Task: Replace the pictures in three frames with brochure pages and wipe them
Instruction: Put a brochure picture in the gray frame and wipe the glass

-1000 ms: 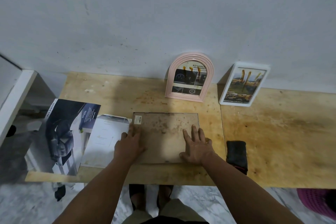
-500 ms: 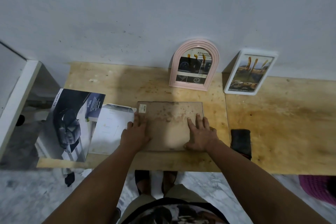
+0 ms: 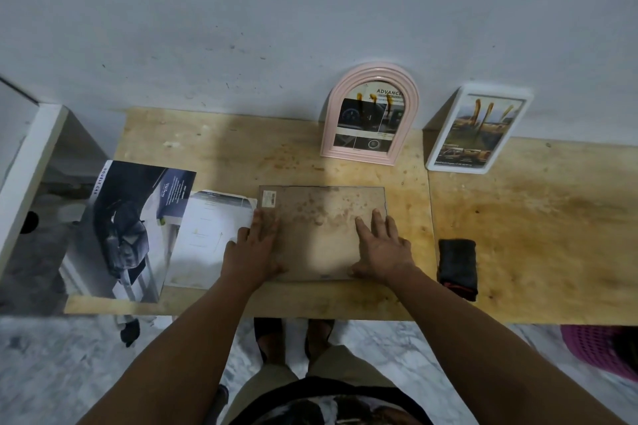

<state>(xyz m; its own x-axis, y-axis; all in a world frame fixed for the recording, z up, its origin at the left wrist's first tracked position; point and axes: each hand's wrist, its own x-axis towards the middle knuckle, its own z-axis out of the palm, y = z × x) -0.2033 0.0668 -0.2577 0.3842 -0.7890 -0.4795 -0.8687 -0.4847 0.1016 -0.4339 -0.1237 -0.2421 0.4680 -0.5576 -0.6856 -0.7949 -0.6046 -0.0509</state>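
A rectangular frame lies face down on the wooden table, its stained brown backing board up. My left hand rests flat on its left edge, fingers straight. My right hand presses flat on its right part, fingers spread. A pink arched frame and a white rectangular frame lean against the wall, each with a brochure page inside. A dark car brochure and a white loose page lie to the left. A black cloth lies to the right.
A white cabinet edge stands at the far left. A purple basket sits on the floor at the lower right. My feet show under the table's front edge, on a marble floor.
Only the camera has shifted, tilting down and back a little. Both hands stay flat on the frame's backing in about the same places.
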